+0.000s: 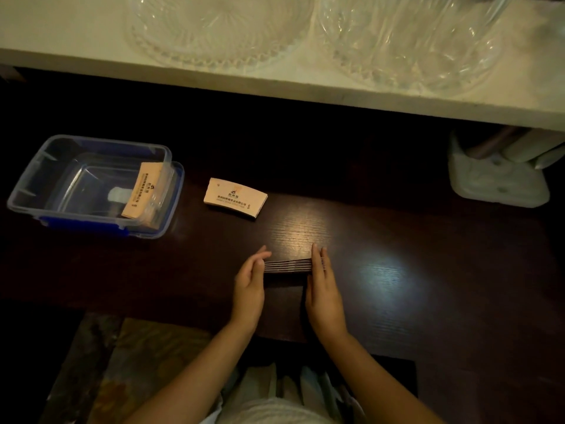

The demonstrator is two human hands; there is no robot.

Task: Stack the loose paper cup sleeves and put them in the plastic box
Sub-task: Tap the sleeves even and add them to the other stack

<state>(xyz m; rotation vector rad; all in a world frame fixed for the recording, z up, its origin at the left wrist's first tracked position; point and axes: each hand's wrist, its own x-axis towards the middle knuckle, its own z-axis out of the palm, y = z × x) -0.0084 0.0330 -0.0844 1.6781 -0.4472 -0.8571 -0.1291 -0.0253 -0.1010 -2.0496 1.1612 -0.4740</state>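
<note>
Both hands, left (249,287) and right (322,289), flat-palmed, pressing sleeve bundle (287,265) endwise on dark table (397,240), presumably to square edges. Second stack (235,198) flat, further off. Plastic box (46,191) far left, holding sleeves (141,191) already. Path to box unobstructed; glass dishes (218,29) well apart on shelf.

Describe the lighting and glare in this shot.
Head view: dim overall; bright glare patches on the dark table; the white shelf is brightest; the sleeves pressed between the left hand and right hand are shadowed; wide-angle bending at the edges.
</note>
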